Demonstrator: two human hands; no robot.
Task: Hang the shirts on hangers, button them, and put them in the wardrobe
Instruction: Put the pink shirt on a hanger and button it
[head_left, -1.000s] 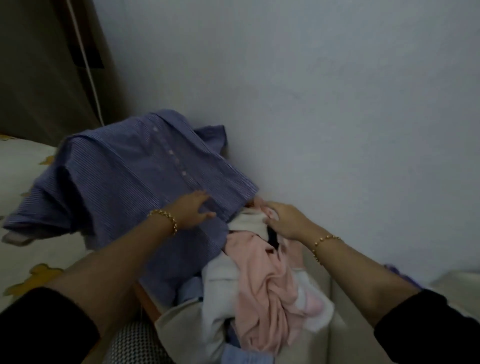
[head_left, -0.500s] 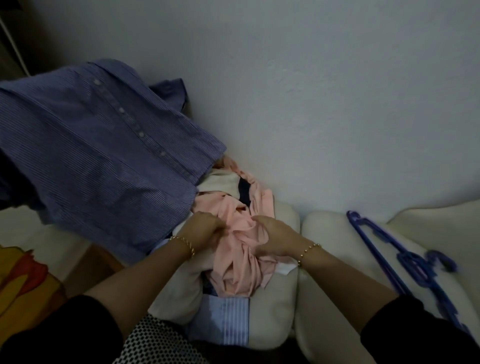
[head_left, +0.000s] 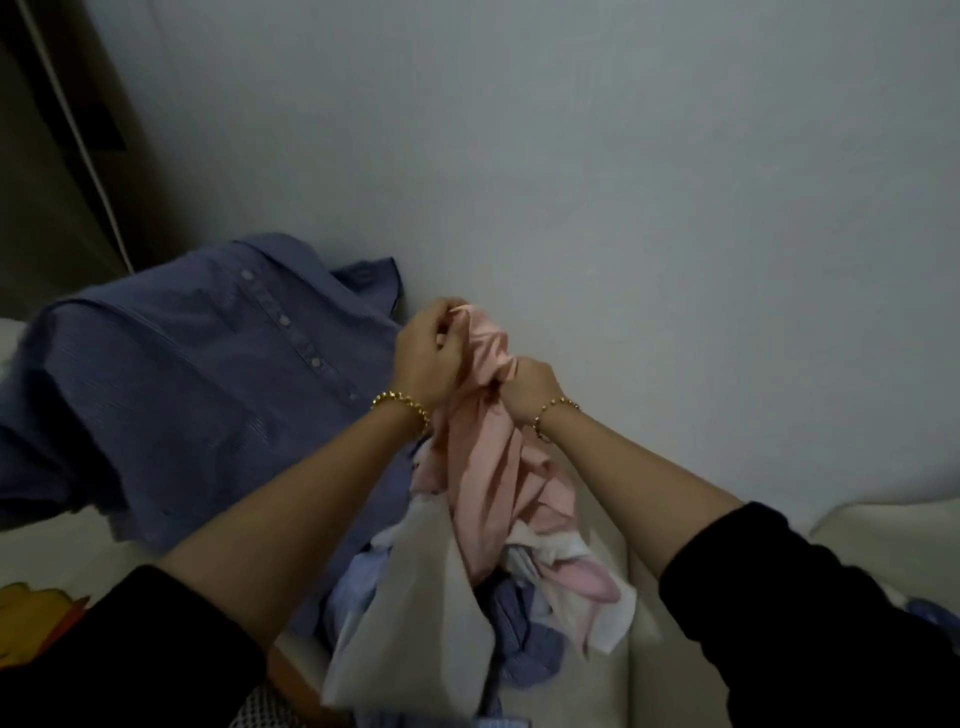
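while both grips, my left hand (head_left: 426, 358) and right hand (head_left: 524, 387), clutch the pink shirt (head_left: 488, 467), i should lift it clear of the pile (head_left: 519, 623) and find its collar.

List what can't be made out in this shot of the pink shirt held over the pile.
Head view only:
1. Collar and buttons of the pink shirt: bunched up and covered by the left hand and right hand gripping it.
2. Number of garments in the pile: the white garment drapes over them, and the bottom edge cuts them off.
3. Blue striped shirt: its sleeve is cut by the left edge, and cloth would cover any hanger inside.
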